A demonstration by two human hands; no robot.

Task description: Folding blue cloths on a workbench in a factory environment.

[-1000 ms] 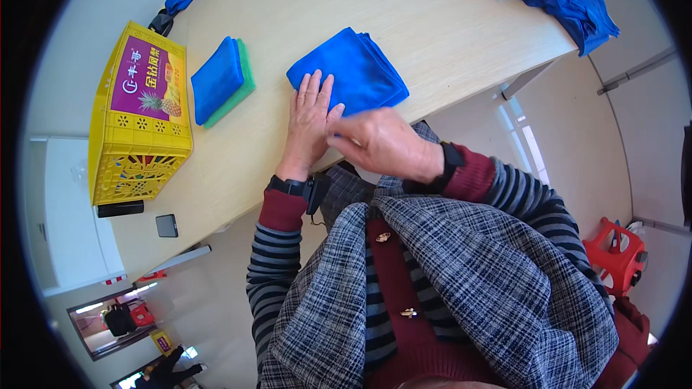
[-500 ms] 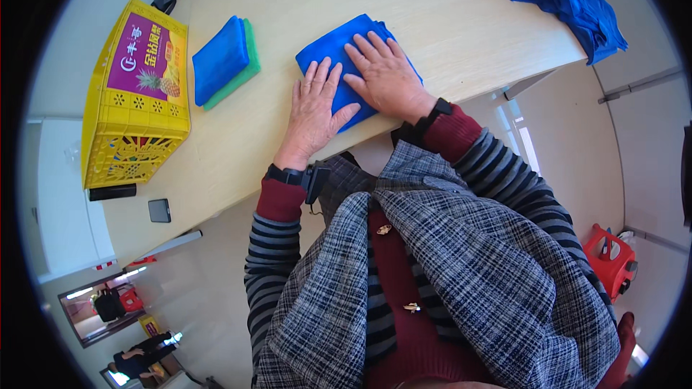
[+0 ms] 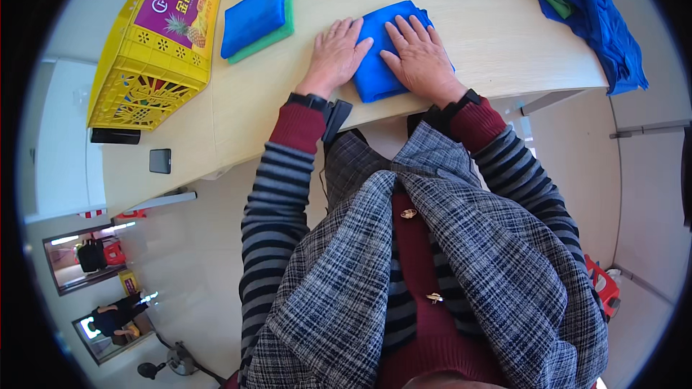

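Observation:
A folded blue cloth (image 3: 377, 78) lies near the table's front edge. My right hand (image 3: 425, 65) rests flat on its right half, fingers spread. At the cloth's left edge is my left hand (image 3: 336, 57), fingers stretched out and thumb reaching toward the fabric; whether it presses on the cloth's edge I cannot tell. Neither hand grasps anything. To the left, a folded blue cloth (image 3: 254, 18) sits on top of a folded green cloth (image 3: 274, 43), making a small stack.
A yellow plastic crate (image 3: 155, 75) stands at the table's left, with a black cylinder (image 3: 115, 135) and a dark phone-like object (image 3: 160, 161) nearby. Loose blue cloths (image 3: 609, 43) hang over the far right table edge. Another person (image 3: 115, 315) appears at lower left.
My left hand has moved off the top of the cloth to its left edge. My right hand stays flat on it. The whole view has shifted a little.

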